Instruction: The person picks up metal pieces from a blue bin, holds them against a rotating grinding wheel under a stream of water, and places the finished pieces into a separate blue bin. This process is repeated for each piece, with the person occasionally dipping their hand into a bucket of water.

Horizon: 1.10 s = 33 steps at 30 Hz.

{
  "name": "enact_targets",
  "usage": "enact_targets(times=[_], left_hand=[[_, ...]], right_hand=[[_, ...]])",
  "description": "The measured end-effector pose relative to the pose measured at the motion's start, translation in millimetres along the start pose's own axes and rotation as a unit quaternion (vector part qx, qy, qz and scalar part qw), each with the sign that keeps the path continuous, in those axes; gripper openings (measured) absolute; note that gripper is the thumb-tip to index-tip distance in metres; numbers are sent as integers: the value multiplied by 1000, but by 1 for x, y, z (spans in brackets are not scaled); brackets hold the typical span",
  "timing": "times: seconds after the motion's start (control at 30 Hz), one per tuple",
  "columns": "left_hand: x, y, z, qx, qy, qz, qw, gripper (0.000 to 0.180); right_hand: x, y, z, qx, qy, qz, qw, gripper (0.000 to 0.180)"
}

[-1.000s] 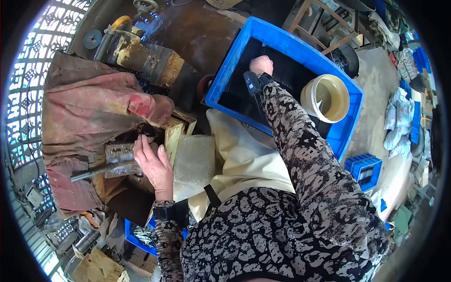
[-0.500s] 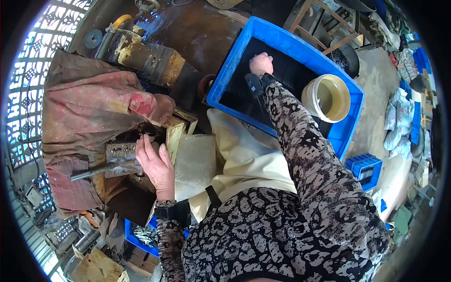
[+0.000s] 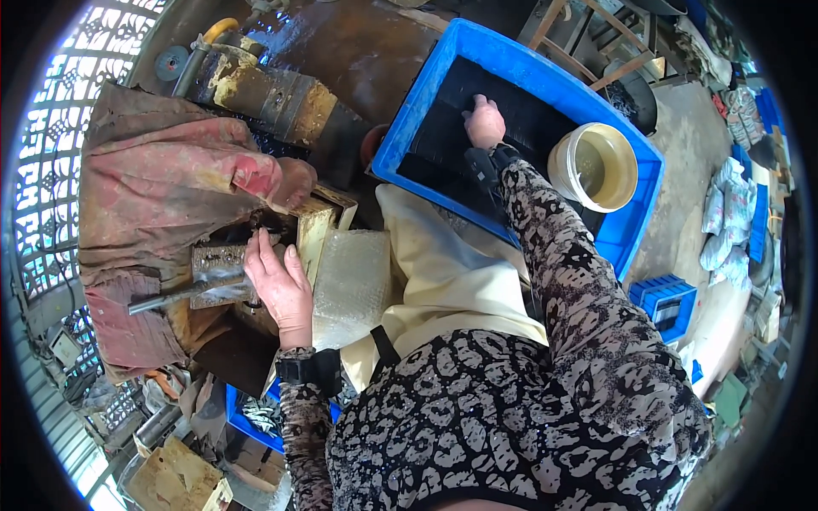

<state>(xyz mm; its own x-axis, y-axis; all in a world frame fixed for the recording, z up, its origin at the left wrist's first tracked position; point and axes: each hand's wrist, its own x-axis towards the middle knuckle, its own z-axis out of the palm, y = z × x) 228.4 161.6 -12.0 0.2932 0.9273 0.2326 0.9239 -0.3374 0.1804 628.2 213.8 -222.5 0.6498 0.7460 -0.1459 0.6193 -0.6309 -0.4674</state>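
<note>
My left hand (image 3: 279, 285) is open, its fingers stretched out and pointing away from me beside the machine. It lies next to a ridged metal block (image 3: 215, 271) and a metal rod (image 3: 175, 298); the fingertips are near a dark gap under a stained reddish cloth (image 3: 170, 175). My right hand (image 3: 486, 128) is over the large blue tub (image 3: 407, 115), above flat black material (image 3: 456, 157) lining its bottom. Its fingers are curled downward; whatever may be in them is hidden. A cream bucket (image 3: 564, 166) stands inside the tub at the right.
Bubble wrap (image 3: 351, 285) covers a surface beside my left wrist, next to a wooden box edge (image 3: 317, 230). A rusty motor-like cylinder (image 3: 264, 95) lies beyond the cloth. A small blue crate (image 3: 663, 307) stands on the floor at the right. Another blue bin (image 3: 256, 417) holds metal pieces at the lower left.
My right hand has drawn back a little toward me and to the right over the black material. My left hand stays beside the machine. The whole view has shifted slightly.
</note>
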Motion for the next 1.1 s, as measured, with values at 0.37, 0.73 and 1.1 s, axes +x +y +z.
enact_targets(times=[0.37, 0.73, 1.1], left_hand=[[1, -3, 1, 10, -1, 7, 1000, 48], [4, -1, 6, 16, 14, 13, 1000, 46], [-41, -3, -28, -40, 115, 55, 991, 40]], right_hand=[[2, -1, 4, -33, -7, -42, 999, 41], [9, -7, 5, -64, -10, -37, 997, 44], [-92, -59, -63, 75, 54, -212, 973, 41]])
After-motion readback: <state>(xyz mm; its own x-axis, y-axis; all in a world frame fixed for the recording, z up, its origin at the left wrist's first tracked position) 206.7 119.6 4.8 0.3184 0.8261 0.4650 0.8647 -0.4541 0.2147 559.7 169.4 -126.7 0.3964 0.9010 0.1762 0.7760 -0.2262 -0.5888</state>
